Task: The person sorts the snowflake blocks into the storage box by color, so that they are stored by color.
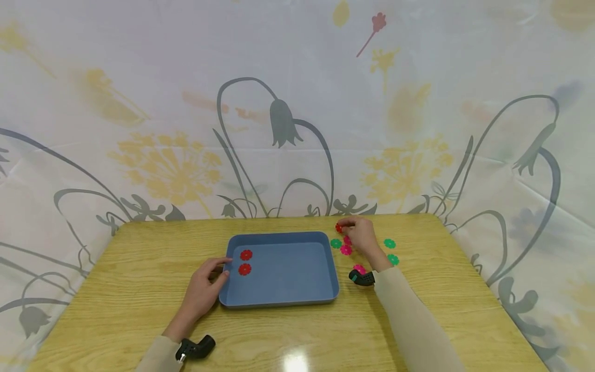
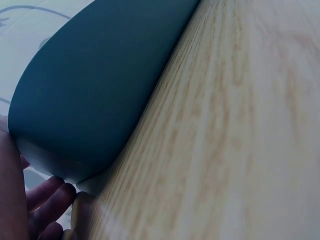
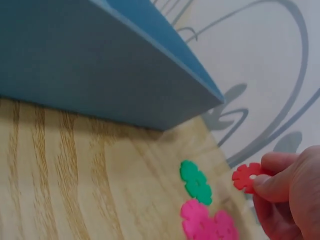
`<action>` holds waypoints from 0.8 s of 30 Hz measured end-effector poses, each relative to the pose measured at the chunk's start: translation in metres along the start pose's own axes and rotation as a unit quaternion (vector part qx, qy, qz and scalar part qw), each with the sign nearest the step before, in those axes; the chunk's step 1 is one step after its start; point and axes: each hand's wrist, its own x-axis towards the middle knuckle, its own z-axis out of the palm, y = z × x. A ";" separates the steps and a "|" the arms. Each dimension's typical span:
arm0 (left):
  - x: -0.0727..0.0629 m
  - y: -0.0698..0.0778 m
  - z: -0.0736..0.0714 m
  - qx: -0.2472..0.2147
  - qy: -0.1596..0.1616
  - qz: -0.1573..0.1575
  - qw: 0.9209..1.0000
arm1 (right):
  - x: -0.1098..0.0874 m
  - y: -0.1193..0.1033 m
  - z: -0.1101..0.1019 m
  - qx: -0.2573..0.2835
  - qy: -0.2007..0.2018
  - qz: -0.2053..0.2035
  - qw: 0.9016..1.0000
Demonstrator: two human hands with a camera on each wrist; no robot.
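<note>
My right hand (image 1: 362,235) pinches a red flower-shaped plastic disc (image 3: 245,177) between thumb and fingers, beyond the tray's right side. Near that hand lie a green disc (image 1: 335,243) and pink discs (image 1: 346,250), some of them overlapping. Another pink disc (image 1: 359,269) is partly covered by the wrist camera. On the left, my left hand (image 1: 202,289) rests against the blue tray (image 1: 279,305), its thumb and forefinger at the left rim and other fingers by the outer wall. Inside the tray, two red discs (image 1: 246,254) lie one behind the other near the left wall.
Right of the right forearm, two green discs (image 1: 390,243) lie on the wooden table (image 1: 269,336). A flower-patterned cloth (image 1: 297,170) hangs behind the table's back edge. Both wrists carry black camera mounts (image 1: 197,349).
</note>
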 end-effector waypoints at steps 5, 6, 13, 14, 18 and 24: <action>0.001 -0.001 0.000 0.000 0.000 -0.001 1.000 | -0.001 -0.010 -0.002 -0.004 -0.011 -0.011 1.000; 0.001 -0.001 0.000 0.001 0.000 -0.001 1.000 | -0.001 -0.011 -0.003 -0.002 -0.013 -0.014 1.000; 0.000 -0.002 0.001 -0.003 0.003 0.001 1.000 | -0.005 -0.029 -0.004 0.056 -0.033 -0.013 0.998; 0.000 -0.002 0.001 -0.003 0.004 0.002 1.000 | -0.005 -0.033 -0.005 0.070 -0.041 -0.008 0.997; 0.000 -0.003 0.001 -0.002 0.007 0.006 1.000 | -0.007 -0.046 -0.003 0.104 -0.065 0.005 0.992; 0.000 -0.001 0.001 -0.002 0.008 0.006 1.000 | -0.008 -0.061 0.007 0.108 -0.090 -0.019 0.990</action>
